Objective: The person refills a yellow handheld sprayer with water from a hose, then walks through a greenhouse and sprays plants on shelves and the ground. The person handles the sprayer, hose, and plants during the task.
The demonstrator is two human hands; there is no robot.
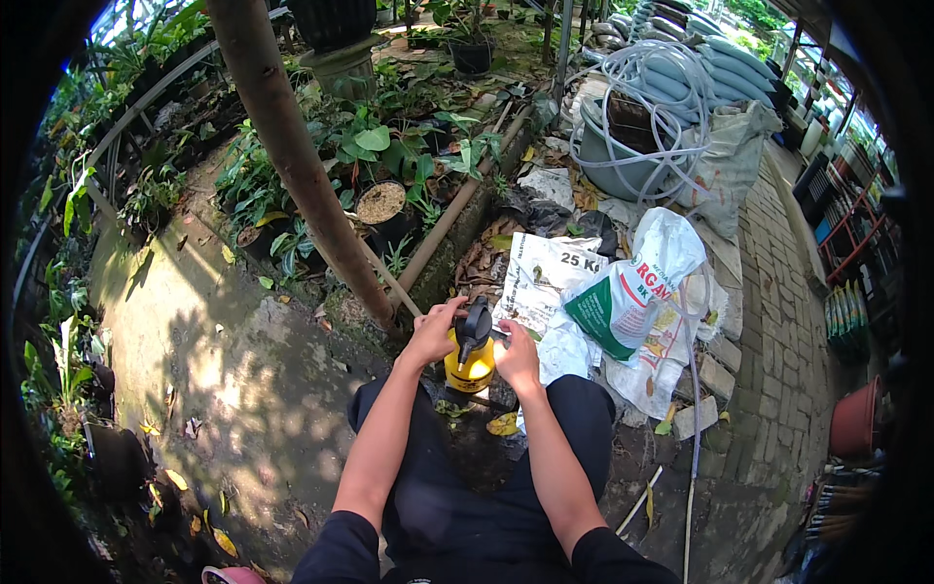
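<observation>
A yellow pump sprayer bottle [469, 371] with a black pump head [474, 325] stands upright on the ground between my knees. Its nozzle points down towards me. At its left side is my left hand [435, 334], fingers spread and reaching up to the pump head. Close against the right side, my right hand [518, 356] has bent fingers near the bottle's shoulder. The fingertips are partly hidden, so whether either hand grips the sprayer is unclear. Just beyond the right hand lies a white printed sack [543, 274].
A green-and-white plastic bag [620, 303] lies on flattened sacks to the right. Behind it, clear hose [675, 58] is coiled over a grey tub [609, 164]. A rusty pole [292, 146] slants down on the left, before potted plants [383, 204]. Brick paving [773, 328] runs along the right.
</observation>
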